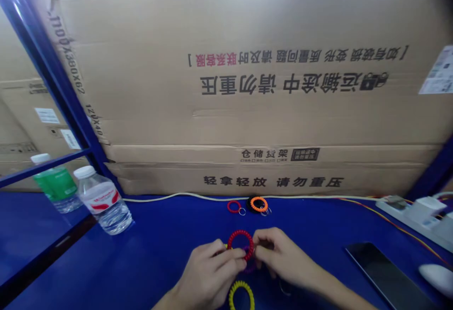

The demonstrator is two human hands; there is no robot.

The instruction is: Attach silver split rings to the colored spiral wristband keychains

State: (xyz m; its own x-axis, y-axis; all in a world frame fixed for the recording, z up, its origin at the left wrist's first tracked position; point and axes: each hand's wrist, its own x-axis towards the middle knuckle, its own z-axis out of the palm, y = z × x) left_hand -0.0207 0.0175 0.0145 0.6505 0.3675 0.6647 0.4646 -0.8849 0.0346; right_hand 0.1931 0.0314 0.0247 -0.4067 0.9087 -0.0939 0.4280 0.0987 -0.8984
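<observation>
Red plastic forms the coil ring [240, 232] between the 2 hands, low in the view and held just above the blue table [166, 225]. The left hand [212, 272] pinches its lower left side between thumb and fingers, with a scrap of yellow showing beside those fingers. The right hand [279, 248] is at the ring's right edge, its fingers curled and thumb drawn in; I cannot tell what, if anything, it grips. Partly hidden below the red coil is a purple ring [250, 267], and a yellow ring [241, 284] lies nearer the wearer, cut by the bottom edge.

Farther back, a smaller-looking red ring [233, 202] has a metal loop beside it, and to its right an orange ring [252, 204] overlaps a black ring [259, 204]. A white cable [184, 194] runs behind them, along the foot of a large cardboard box [159, 88].

On the left stand 2 water bottles, 1 with a red and white label [104, 201] and 1 with a green label [58, 185]. On the right are a dark phone [389, 277], a white mouse [437, 279] and a power strip [406, 215].
</observation>
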